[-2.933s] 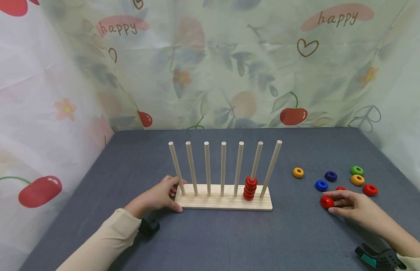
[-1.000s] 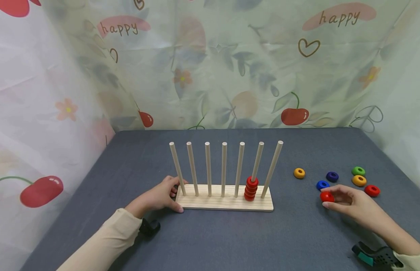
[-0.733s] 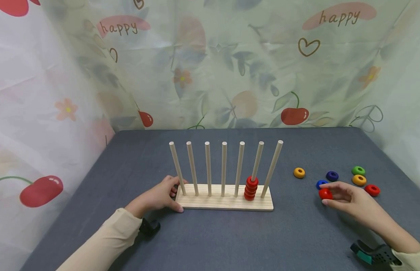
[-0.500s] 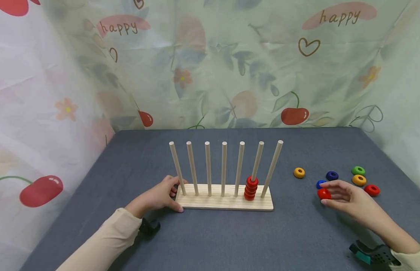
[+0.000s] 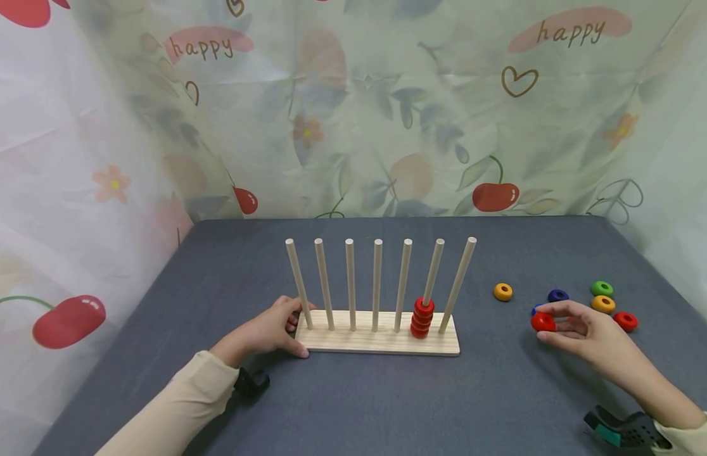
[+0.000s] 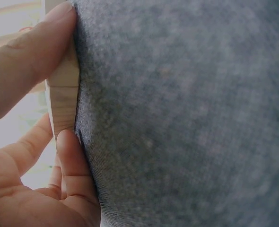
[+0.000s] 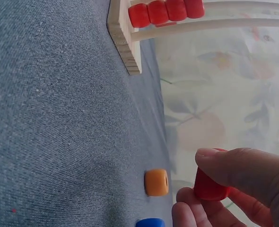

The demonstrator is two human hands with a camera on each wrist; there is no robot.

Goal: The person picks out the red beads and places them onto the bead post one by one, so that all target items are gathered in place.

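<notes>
A wooden peg stand (image 5: pixel 382 342) with several upright pegs sits mid-table in the head view. Several red beads (image 5: pixel 422 318) are stacked on its second peg from the right. My left hand (image 5: pixel 270 326) grips the left end of the base; in the left wrist view, the thumb lies along one face of the board (image 6: pixel 64 101) and fingers meet its end. To the right of the stand, my right hand (image 5: pixel 593 332) pinches a red bead (image 5: pixel 543 322) between thumb and fingers, raised over the cloth. The right wrist view shows this held bead (image 7: pixel 209 185) from the side.
Loose beads lie at the right: a yellow one (image 5: pixel 503 292), a dark blue one (image 5: pixel 558 296), a green one (image 5: pixel 602 289), another yellow one (image 5: pixel 603 304) and a red one (image 5: pixel 625 321). Fingers mostly cover a blue bead (image 5: pixel 535 310). A patterned curtain (image 5: pixel 353 126) hangs behind the table.
My right hand has taken the red bead up from the table and shifted slightly left, partly covering the blue bead. A red bead behind its fingers is now hidden. The left hand stays put.
</notes>
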